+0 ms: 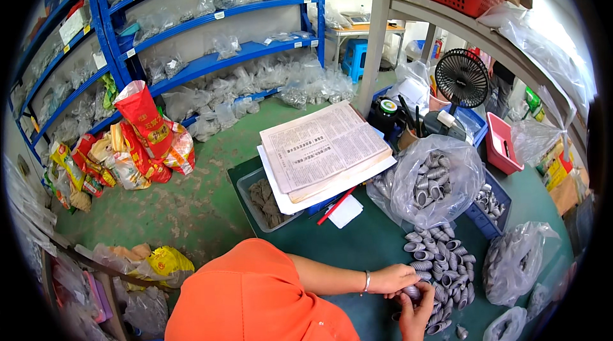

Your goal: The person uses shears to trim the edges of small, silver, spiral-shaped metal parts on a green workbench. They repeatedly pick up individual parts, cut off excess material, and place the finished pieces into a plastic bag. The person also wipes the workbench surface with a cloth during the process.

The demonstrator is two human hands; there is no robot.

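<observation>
Over the near edge of a pile, my left hand [392, 279], with a bracelet at its wrist, and my right hand [416, 317] meet fingertip to fingertip. Between them they pinch a small grey ribbed tube piece [412, 292], partly covered by the fingers. Beside them on the dark green table [332, 248] lies the loose pile of similar grey ribbed tube pieces [447, 265], many showing open ends. Behind the pile, a clear plastic bag [469, 172] stands open with more of these pieces inside. A small grey metal part [461, 332] lies near the right hand.
Newspapers [322, 146] rest across a grey bin [252, 181] holding cloth. A red pen [336, 207] lies by white paper. To the right are a blue tray [488, 229] of metal parts, a filled plastic bag [514, 264] and a red tray [501, 143]. A black fan [461, 79] stands behind.
</observation>
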